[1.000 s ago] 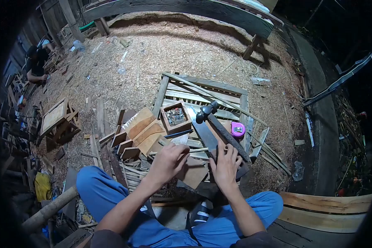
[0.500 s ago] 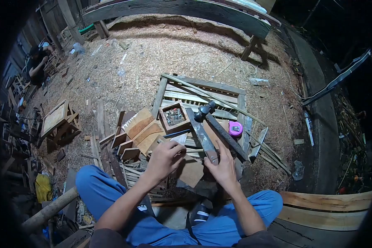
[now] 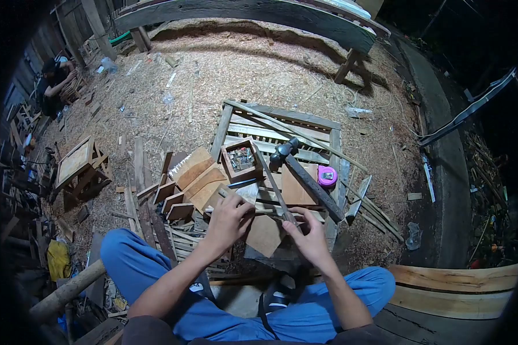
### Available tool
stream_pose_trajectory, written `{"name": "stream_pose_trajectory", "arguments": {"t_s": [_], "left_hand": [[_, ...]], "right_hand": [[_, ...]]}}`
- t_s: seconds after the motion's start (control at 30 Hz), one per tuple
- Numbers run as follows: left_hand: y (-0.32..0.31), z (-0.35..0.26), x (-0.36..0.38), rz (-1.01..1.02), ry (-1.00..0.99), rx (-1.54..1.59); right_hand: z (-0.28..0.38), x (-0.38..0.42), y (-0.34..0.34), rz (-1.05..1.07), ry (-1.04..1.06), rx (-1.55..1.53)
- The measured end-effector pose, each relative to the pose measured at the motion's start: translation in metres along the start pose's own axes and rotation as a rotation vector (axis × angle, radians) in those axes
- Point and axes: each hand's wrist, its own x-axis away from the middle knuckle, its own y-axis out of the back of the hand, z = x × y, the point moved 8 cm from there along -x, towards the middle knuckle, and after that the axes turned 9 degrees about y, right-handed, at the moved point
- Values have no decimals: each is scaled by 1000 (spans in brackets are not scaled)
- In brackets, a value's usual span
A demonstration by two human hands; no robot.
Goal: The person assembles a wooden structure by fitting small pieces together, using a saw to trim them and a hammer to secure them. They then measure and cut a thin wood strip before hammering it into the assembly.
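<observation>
My right hand [image 3: 311, 233] grips the lower end of a long, flat grey bar [image 3: 273, 185], turned nearly edge-on and pointing away from me. My left hand [image 3: 230, 219] is closed, with the tip of a small wooden piece [image 3: 223, 192] showing above its fingers; the rest is hidden. Just beyond the bar lies a hammer [image 3: 308, 185], its dark head away from me. An open wooden box [image 3: 233, 150] holds small metal bits that look like nails or screws. Between my hands and slightly nearer me rests a six-sided board [image 3: 265, 237].
A slatted wooden frame [image 3: 221, 133] serves as a work surface. On it are a pink tape measure [image 3: 327, 176] and a blue pencil [image 3: 246, 184]. Wooden panels [image 3: 198, 175] lie at left, near a small wooden stand [image 3: 77, 164]. Another person [image 3: 54, 86] sits far left.
The grey bar has turned from showing its broad face to nearly edge-on, its far end shifting slightly left. My right hand has rotated with it. My left hand has barely moved.
</observation>
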Motion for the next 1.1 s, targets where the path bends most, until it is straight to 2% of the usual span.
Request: {"name": "stream_pose_trajectory", "arguments": {"t_s": [0.17, 0.37, 0.7, 0.8, 0.93, 1.0, 1.1], "left_hand": [[-1, -2, 1, 2, 43, -33], [-1, 0, 4, -32, 37, -25], [13, -5, 4, -68, 8, -44], [23, 1, 3, -97, 29, -31], [28, 28, 10, -59, 123, -11], [28, 37, 15, -20, 160, -14], [31, 36, 18, 11, 120, -4]], "right_hand": [[2, 0, -3, -69, 64, 48], [0, -2, -4, -76, -51, -312], [15, -5, -20, -34, -49, -391], [27, -8, -23, -3, -11, -246], [19, -12, -38, 25, -37, -246], [26, -16, -41, -27, 166, -102], [41, -15, -45, -26, 223, 50]]}}
